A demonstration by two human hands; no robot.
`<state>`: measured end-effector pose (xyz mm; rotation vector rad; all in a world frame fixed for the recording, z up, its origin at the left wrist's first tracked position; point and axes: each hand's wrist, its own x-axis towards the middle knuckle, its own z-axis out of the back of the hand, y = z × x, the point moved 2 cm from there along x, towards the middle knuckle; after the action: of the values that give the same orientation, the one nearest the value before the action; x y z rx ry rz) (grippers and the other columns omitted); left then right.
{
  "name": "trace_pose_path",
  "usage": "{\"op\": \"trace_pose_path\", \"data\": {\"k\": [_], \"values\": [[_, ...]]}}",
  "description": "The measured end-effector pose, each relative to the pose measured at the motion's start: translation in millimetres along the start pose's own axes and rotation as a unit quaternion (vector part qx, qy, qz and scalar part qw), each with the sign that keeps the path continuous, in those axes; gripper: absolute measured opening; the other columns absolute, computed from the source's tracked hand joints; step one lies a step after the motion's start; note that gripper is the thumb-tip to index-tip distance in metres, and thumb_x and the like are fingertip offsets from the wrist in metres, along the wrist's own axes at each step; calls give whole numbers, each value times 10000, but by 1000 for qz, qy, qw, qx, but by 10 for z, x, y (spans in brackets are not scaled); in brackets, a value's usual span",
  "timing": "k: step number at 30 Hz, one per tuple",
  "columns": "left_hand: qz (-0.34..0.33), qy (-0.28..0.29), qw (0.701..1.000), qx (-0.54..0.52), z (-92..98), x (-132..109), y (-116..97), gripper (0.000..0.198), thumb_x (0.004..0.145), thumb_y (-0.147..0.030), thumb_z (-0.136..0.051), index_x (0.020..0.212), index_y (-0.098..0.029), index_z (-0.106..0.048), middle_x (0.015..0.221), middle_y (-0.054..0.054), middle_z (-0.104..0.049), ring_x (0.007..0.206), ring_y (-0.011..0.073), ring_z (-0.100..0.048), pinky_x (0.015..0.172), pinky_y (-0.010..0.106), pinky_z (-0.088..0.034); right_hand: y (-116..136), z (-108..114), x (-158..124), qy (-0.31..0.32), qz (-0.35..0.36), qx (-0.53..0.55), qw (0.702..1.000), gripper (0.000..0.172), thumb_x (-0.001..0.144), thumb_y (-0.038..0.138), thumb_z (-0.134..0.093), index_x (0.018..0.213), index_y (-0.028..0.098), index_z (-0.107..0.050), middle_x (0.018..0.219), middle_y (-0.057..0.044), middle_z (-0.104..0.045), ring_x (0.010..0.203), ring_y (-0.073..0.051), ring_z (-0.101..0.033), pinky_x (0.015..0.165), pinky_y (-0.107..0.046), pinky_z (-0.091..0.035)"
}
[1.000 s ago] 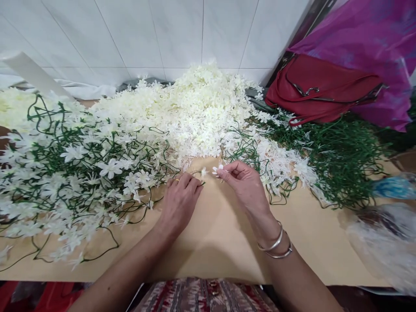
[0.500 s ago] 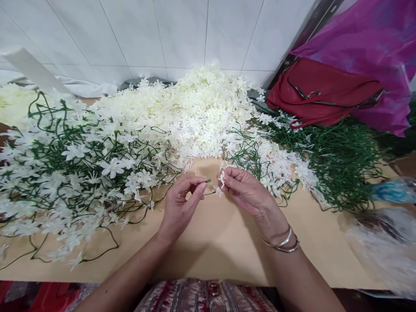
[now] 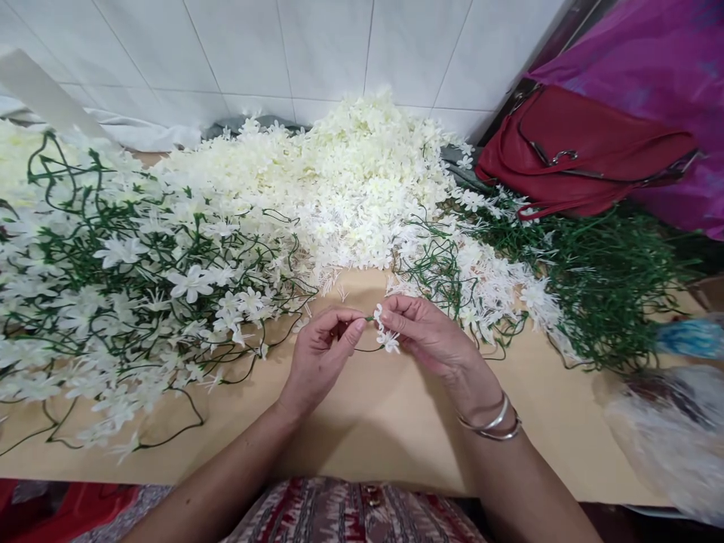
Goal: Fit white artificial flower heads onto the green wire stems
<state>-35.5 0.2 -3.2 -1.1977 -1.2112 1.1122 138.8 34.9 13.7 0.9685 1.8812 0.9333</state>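
Observation:
My left hand [image 3: 329, 348] pinches a thin green plastic stem [image 3: 369, 319] between thumb and forefinger. Facing it, my right hand [image 3: 427, 332] is closed on a small white artificial flower [image 3: 378, 313], which meets the tip of the stem. Just below the fingers hangs another white flower [image 3: 388, 342], with a dark green strand running from it back towards my left hand. Both hands are just above the table, close together. How far the stem goes into the flower is hidden by the fingertips.
Finished-looking white flowers on green stems [image 3: 141, 302] are heaped at left. Loose white petals [image 3: 367, 173] pile against the tiled wall. Bare green stems [image 3: 605, 279] lie at right, below a red handbag [image 3: 588, 151]. A clear plastic bag [image 3: 667, 430] sits at the table's right edge.
My hands have come closer together, and the flower in my right hand now meets the green stem tip. The hanging flower shows more fully. The view has shifted slightly.

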Motion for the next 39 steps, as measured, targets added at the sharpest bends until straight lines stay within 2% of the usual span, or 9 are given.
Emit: {"op": "trace_pose_path", "data": {"k": [4, 8, 11, 17, 26, 33, 39], "values": [[-12, 5, 1000, 23, 10, -5, 9, 165, 965, -332, -691, 916, -183, -740, 802, 13, -641, 709, 127, -510, 674, 256, -414, -5, -22, -5, -5, 2, -13, 1000, 370, 626, 465, -974, 701, 192, -735, 628, 43, -609, 588, -97, -464, 581, -258, -349], [-13, 5, 999, 32, 17, -15, -4, 177, 971, -335, -684, 887, -184, -724, 730, -10, -603, 659, 117, -512, 653, 248, -419, -16, -30, -11, -18, 2, -29, 999, 387, 626, 475, -967, 693, 191, -714, 630, 42, -605, 583, -97, -457, 553, -256, -318], [0, 13, 1000, 21, 21, -23, 9, 184, 984, -346, -666, 916, -181, -708, 695, -18, -629, 646, 121, -585, 668, 245, -464, -36, -36, -14, -40, 7, -65, 997, 402, 636, 493, -957, 709, 188, -706, 634, 42, -604, 574, -94, -441, 534, -254, -285], [41, 22, 999, -11, 34, -33, 77, 238, 998, -398, -644, 913, -179, -676, 759, 7, -722, 723, 149, -705, 735, 252, -544, -99, -98, 8, -61, 54, -90, 993, 428, 651, 533, -938, 730, 186, -701, 680, 23, -649, 644, -116, -523, 643, -271, -401], [43, -3, 999, 1, 36, -10, 108, 247, 986, -406, -656, 927, -171, -702, 753, 17, -755, 711, 156, -715, 710, 247, -551, -154, -161, 45, -78, 78, -139, 984, 457, 699, 587, -885, 759, 184, -680, 689, 11, -647, 654, -138, -537, 644, -289, -423], [41, 7, 999, -8, 5, -7, 61, 241, 993, -397, -652, 943, -165, -689, 759, 15, -741, 737, 154, -714, 754, 260, -549, -124, -99, 59, -40, 86, -81, 992, 396, 700, 508, -912, 812, 200, -689, 739, 30, -644, 690, -125, -545, 680, -269, -432], [27, 8, 1000, -11, -3, -13, 58, 246, 995, -400, -647, 939, -164, -682, 787, 19, -716, 743, 153, -702, 745, 264, -554, -69, -10, 22, -9, 42, -92, 995, 352, 705, 459, -925, 837, 195, -732, 772, 6, -686, 739, -143, -592, 730, -283, -461]]}}
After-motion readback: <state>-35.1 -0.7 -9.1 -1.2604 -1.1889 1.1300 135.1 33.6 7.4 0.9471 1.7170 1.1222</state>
